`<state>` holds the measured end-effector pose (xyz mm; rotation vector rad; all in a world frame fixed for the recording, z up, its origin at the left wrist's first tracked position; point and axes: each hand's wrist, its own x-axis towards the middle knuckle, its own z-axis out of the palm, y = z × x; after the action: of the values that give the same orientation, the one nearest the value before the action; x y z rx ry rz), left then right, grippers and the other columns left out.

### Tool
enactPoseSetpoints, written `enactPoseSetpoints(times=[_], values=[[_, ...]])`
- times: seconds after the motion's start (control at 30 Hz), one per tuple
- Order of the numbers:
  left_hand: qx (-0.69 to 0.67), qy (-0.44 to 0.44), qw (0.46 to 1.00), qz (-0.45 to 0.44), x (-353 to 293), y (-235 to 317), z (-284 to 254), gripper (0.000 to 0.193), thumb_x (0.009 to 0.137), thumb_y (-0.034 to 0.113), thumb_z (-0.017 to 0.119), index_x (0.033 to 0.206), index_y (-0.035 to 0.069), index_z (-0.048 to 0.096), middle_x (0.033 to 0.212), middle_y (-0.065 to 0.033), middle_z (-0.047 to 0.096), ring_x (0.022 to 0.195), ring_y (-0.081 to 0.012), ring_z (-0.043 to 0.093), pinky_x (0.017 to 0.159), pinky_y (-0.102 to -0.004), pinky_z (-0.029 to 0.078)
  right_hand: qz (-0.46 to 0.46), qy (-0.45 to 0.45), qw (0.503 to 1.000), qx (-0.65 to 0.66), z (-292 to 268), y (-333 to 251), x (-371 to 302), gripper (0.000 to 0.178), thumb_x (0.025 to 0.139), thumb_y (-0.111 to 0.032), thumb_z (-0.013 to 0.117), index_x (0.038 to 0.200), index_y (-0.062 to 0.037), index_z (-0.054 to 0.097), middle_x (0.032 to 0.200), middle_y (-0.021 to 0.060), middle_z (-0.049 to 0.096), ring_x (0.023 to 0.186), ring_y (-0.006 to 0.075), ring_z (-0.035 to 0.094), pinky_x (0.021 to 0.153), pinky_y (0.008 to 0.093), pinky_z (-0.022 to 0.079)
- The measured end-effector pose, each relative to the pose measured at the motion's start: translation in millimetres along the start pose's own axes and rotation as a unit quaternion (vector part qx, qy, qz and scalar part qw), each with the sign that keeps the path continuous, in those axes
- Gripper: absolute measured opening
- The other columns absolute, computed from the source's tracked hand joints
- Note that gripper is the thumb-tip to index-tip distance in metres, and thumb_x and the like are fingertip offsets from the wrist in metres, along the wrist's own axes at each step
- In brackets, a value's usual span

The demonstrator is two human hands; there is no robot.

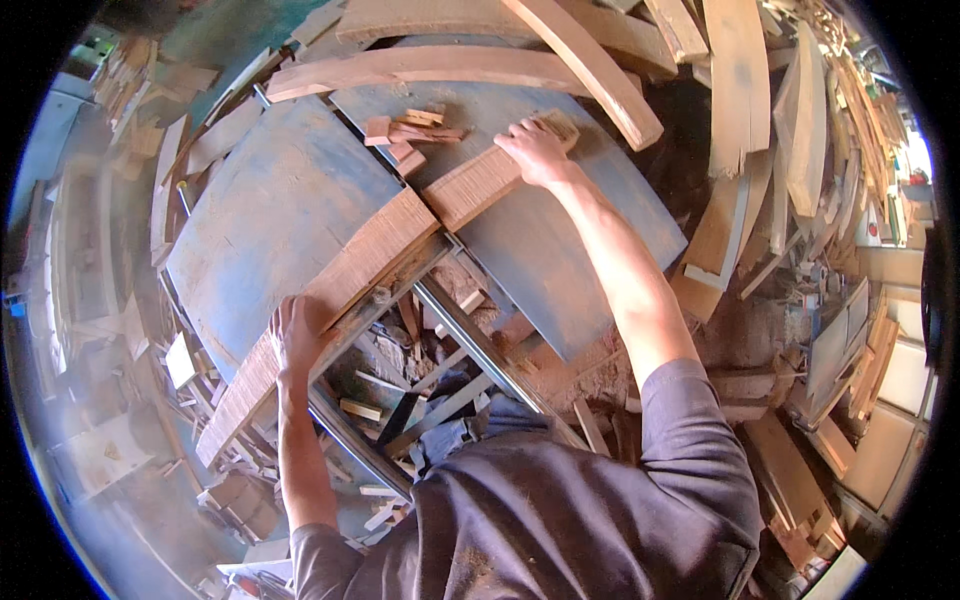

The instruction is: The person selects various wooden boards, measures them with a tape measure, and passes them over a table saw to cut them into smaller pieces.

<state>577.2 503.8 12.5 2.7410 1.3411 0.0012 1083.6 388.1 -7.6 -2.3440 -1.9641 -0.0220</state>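
Observation:
Two pieces of a curved wooden plank lie end to end across a blue-grey metal machine table, with a narrow dark gap between their ends. The longer plank piece runs down to the near left, past the table edge. My left hand is closed over it partway along. On the far right side lies the shorter plank piece, and my right hand grips it close to its outer end. The fingertips of both hands are partly hidden behind the wood. Beyond the gap sit several small wooden offcuts.
Long curved boards lie behind the table, one board jutting over its far edge. More boards lean at the right. Metal rails run toward me. Scraps and sawdust cover the floor.

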Motion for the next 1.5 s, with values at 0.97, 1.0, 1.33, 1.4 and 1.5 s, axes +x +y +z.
enactPoseSetpoints(times=[0.97,1.0,1.33,1.4,1.5], values=[[-0.047,0.006,0.998,0.042,-38.9,-9.1,15.4,0.081,0.054,0.034,0.093,0.122,0.007,0.057,0.134,-0.0146,0.050,0.122,-0.0357,0.047,0.107,-0.0509,0.035,0.304,0.239,0.878,0.282,-64.1,-97.7,-175.3,0.080,0.059,-0.013,0.089,0.130,-0.0020,0.053,0.129,0.0170,0.057,0.124,0.0355,0.053,0.105,0.0464,0.045],[-0.048,-0.004,0.998,0.038,-41.5,-6.3,16.0,0.082,0.054,0.034,0.093,0.122,0.007,0.057,0.134,-0.0144,0.050,0.123,-0.0355,0.046,0.107,-0.0508,0.034,0.300,0.236,0.878,0.287,-60.9,-99.4,-175.3,0.079,0.060,-0.014,0.089,0.130,-0.0019,0.054,0.129,0.0169,0.057,0.125,0.0353,0.053,0.105,0.0465,0.045],[-0.263,-0.054,0.963,0.016,-36.8,63.5,-42.9,0.099,0.064,0.037,0.092,0.140,-0.002,0.043,0.146,-0.0261,0.041,0.141,-0.0415,0.034,0.118,-0.0514,0.027,0.215,0.174,0.920,0.279,-71.4,-180.8,-136.3,0.077,0.061,-0.020,0.089,0.127,0.0009,0.054,0.118,0.0196,0.060,0.114,0.0372,0.056,0.098,0.0490,0.046],[-0.561,-0.079,0.822,0.063,-28.0,100.2,-50.1,0.109,0.064,0.037,0.094,0.145,-0.004,0.035,0.148,-0.0250,0.040,0.140,-0.0364,0.037,0.117,-0.0471,0.030,0.179,0.166,0.930,0.273,-71.9,-209.9,-132.8,0.076,0.062,-0.022,0.088,0.125,0.0034,0.053,0.113,0.0208,0.060,0.108,0.0385,0.057,0.095,0.0501,0.046],[-0.750,0.027,0.660,-0.027,-20.1,145.2,-66.7,0.103,0.066,0.030,0.094,0.144,-0.002,0.035,0.143,-0.0184,0.045,0.135,-0.0273,0.042,0.113,-0.0424,0.035,0.105,0.158,0.953,0.237,-74.4,-266.6,-122.4,0.083,0.063,-0.026,0.089,0.127,0.0075,0.047,0.115,0.0236,0.057,0.103,0.0402,0.056,0.090,0.0520,0.047]])
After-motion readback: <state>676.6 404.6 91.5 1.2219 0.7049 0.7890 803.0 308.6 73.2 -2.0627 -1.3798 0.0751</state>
